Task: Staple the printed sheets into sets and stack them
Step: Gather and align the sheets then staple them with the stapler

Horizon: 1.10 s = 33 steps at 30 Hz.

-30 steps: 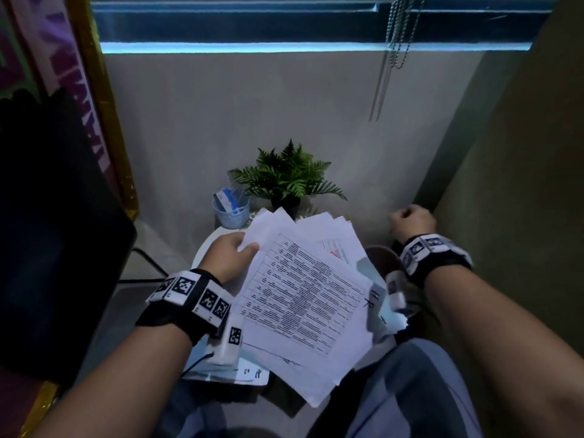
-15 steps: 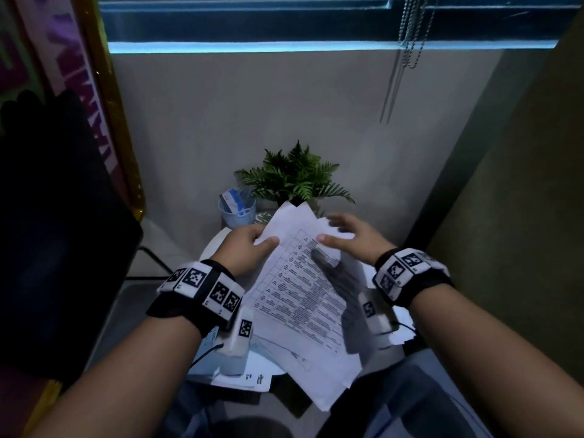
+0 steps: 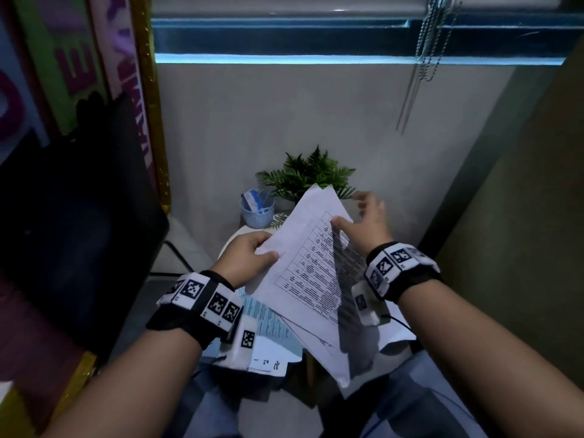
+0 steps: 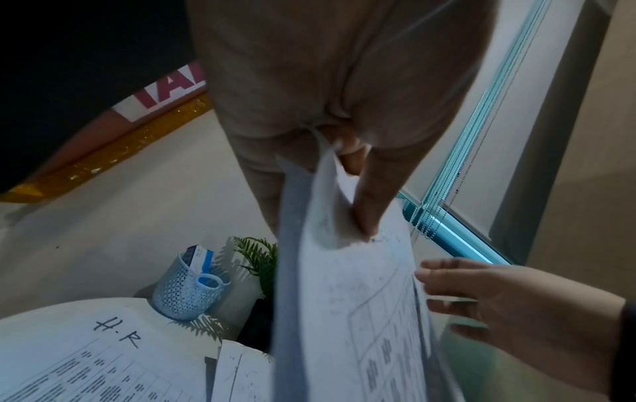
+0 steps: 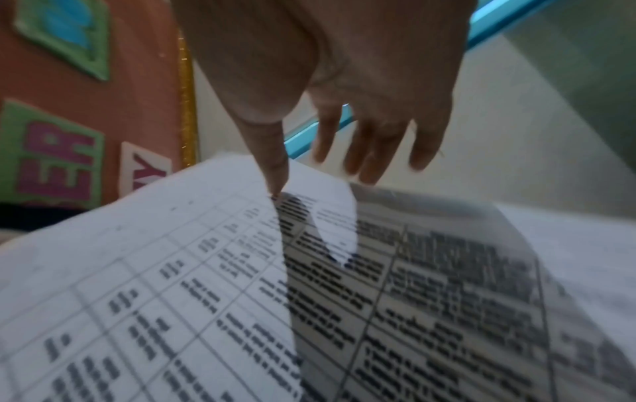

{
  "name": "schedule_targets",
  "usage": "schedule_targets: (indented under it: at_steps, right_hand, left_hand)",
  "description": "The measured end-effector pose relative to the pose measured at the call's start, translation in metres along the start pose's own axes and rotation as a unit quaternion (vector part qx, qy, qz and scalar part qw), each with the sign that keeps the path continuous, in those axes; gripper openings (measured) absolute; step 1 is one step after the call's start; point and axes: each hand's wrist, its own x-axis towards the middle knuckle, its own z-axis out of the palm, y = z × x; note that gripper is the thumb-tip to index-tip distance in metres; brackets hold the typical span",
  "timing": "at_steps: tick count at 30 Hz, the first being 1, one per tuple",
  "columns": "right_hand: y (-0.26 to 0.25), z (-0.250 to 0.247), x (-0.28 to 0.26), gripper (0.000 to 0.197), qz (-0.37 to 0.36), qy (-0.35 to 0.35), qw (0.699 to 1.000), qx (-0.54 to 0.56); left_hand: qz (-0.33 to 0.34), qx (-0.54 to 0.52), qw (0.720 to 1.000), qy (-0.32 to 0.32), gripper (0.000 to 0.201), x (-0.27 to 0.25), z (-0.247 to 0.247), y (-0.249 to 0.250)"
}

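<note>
A bundle of printed sheets (image 3: 313, 267) with a table grid on top is held tilted above the small table. My left hand (image 3: 262, 248) grips its left edge, thumb on top and fingers underneath. The left wrist view shows that thumb (image 4: 371, 204) pressing the sheets (image 4: 344, 299) edge-on. My right hand (image 3: 357, 216) is open at the upper right corner. Its thumb tip (image 5: 272, 174) touches the top sheet (image 5: 206, 272), and the other fingers are spread in the air beyond the paper's edge.
A round white table (image 3: 234, 245) carries more loose papers (image 3: 271, 327), one marked "H.R" (image 4: 113, 334), a blue mesh cup (image 3: 257, 210) and a small green plant (image 3: 308, 178). A dark chair back (image 3: 79, 216) stands left. Wall and blind cords (image 3: 426, 42) lie ahead.
My right hand came in from the right, opened, and now touches the sheets. The fanned sheets have drawn together into a narrower bundle in my left hand.
</note>
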Motion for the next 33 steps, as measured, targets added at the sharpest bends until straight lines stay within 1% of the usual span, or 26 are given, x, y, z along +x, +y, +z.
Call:
schedule_targets:
  at_steps: [1,2,3,4,5,6,7,8,13,17,22,25,28,31,32,33]
  right_hand:
    - [-0.003,0.001,-0.007,0.037,-0.02,0.055,0.998,-0.014]
    - [-0.009,0.002,-0.016,0.027,-0.036,0.084,0.996,-0.01]
    - [-0.016,0.004,-0.024,0.015,-0.039,0.074,0.997,0.007]
    - [-0.022,0.006,-0.035,0.006,-0.026,0.027,0.999,0.025]
    - [-0.026,0.011,-0.046,0.006,-0.005,-0.035,0.998,0.044]
    - [-0.03,0.015,-0.055,0.007,0.021,-0.091,0.993,0.068]
    - [-0.033,0.021,-0.063,0.008,0.045,-0.126,0.987,0.087]
    - [-0.035,0.025,-0.069,0.008,0.063,-0.142,0.983,0.1]
    - [-0.035,0.035,-0.077,0.018,0.117,-0.158,0.97,0.139]
    - [-0.037,0.039,-0.076,0.016,0.154,-0.165,0.96,0.167]
    - [-0.037,0.044,-0.075,0.016,0.161,-0.16,0.959,0.171]
    - [-0.038,0.045,-0.074,0.018,0.169,-0.166,0.961,0.145]
    - [-0.04,0.047,-0.072,0.026,0.168,-0.185,0.959,0.129]
    - [-0.043,0.049,-0.073,0.038,0.137,-0.217,0.961,0.103]
    - [-0.041,0.049,-0.074,0.038,0.123,-0.217,0.963,0.098]
    - [-0.04,0.048,-0.074,0.033,0.11,-0.21,0.967,0.096]
  left_hand:
    - [0.001,-0.012,1.0,0.009,0.025,-0.001,0.001,0.0]
    - [0.006,-0.019,1.0,0.017,0.023,-0.003,0.002,-0.001]
    - [0.01,-0.025,0.999,0.026,0.022,-0.003,0.004,-0.001]
    - [0.014,-0.03,0.999,0.035,0.023,-0.003,0.006,-0.003]
    - [0.018,-0.032,0.998,0.043,0.023,-0.003,0.008,-0.004]
    - [0.023,-0.033,0.998,0.049,0.023,-0.003,0.01,-0.005]
    - [0.029,-0.034,0.998,0.052,0.023,-0.004,0.011,-0.004]
    - [0.037,-0.034,0.997,0.053,0.023,-0.004,0.013,-0.004]
    - [0.067,-0.019,0.995,0.071,0.027,-0.008,0.017,-0.007]
    - [0.081,0.002,0.993,0.081,0.026,-0.011,0.017,-0.01]
    - [0.1,0.015,0.992,0.079,0.025,-0.014,0.018,-0.009]
    - [0.101,0.011,0.992,0.08,0.025,-0.016,0.018,-0.008]
    - [0.101,0.01,0.992,0.08,0.025,-0.015,0.018,-0.008]
    - [0.098,0.003,0.992,0.08,0.023,-0.015,0.019,-0.008]
    - [0.094,0.003,0.992,0.081,0.023,-0.014,0.02,-0.008]
    - [0.09,0.004,0.993,0.082,0.023,-0.014,0.02,-0.008]
